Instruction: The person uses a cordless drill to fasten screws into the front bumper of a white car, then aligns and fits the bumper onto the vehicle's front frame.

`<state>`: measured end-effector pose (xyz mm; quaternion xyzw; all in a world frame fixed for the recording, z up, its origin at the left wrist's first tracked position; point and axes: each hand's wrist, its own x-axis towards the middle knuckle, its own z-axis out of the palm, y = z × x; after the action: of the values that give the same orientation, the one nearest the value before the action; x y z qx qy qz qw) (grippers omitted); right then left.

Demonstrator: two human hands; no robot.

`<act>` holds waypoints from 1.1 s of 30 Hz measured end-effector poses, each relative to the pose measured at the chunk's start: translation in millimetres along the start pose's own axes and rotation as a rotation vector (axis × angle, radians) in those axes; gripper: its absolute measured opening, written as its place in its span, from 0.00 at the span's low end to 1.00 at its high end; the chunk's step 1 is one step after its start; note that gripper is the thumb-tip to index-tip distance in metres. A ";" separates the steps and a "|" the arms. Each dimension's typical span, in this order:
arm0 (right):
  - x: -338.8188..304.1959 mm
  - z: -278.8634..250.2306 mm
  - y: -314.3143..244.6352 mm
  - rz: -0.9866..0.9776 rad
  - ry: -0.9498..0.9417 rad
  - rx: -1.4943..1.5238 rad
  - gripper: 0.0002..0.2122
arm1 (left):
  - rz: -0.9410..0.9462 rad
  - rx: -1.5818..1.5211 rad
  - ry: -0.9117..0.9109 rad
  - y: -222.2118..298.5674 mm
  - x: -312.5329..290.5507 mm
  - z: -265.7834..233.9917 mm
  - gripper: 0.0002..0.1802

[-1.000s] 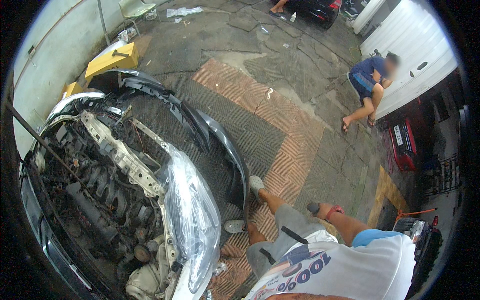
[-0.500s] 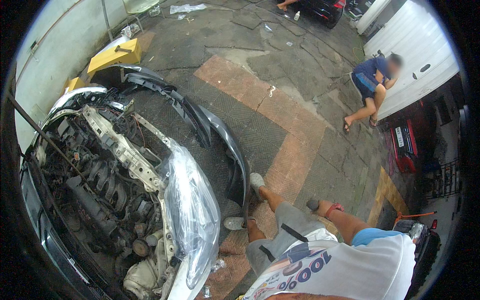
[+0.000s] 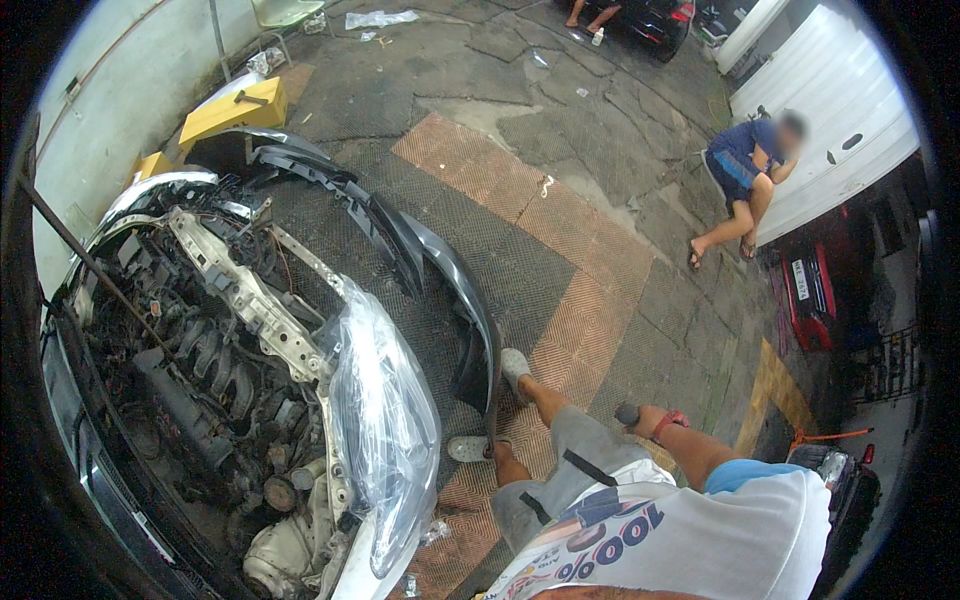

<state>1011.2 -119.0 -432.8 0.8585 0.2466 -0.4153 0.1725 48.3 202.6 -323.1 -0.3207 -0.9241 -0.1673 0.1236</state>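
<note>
My right hand [image 3: 648, 417], with a red band at the wrist, hangs beside my grey shorts. It is closed around a dark, round-ended object [image 3: 627, 413] whose kind I cannot make out. My left hand is out of sight; only a strip of that forearm [image 3: 600, 593] shows at the lower edge. In front of my shoes stands a loose dark bumper cover [image 3: 465, 290], curving around the car's front. Beyond it is the car's exposed engine bay [image 3: 200, 370], with a headlight [image 3: 385, 430] under clear plastic film at the near corner.
A yellow box [image 3: 235, 110] with a hammer-like tool [image 3: 250, 97] on top stands by the wall. A seated person [image 3: 745, 170] is at the right, near a red car part [image 3: 810, 290]. Rubber mats [image 3: 570, 330] cover part of the cracked floor. A black car [image 3: 655, 25] stands far back.
The whole view has shifted very slightly. My right hand keeps its hold and stays almost in place. More of another person's legs shows beside the far black car.
</note>
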 end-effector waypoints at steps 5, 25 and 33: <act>-0.3 -0.6 1.3 0.029 -0.006 -0.009 0.26 | -0.001 0.019 0.014 -0.5 -1.9 2.9 0.21; -9.3 -7.2 -16.1 0.006 -0.017 0.014 0.25 | 0.012 0.097 0.084 29.6 -24.4 -15.4 0.26; -9.6 -12.9 -9.9 -0.006 0.001 0.046 0.25 | 0.039 0.066 0.134 47.4 -48.6 -21.8 0.26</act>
<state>1008.5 -107.2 -418.3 0.8616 0.2395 -0.4210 0.1516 118.1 202.4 -308.5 -0.3222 -0.9124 -0.1553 0.1989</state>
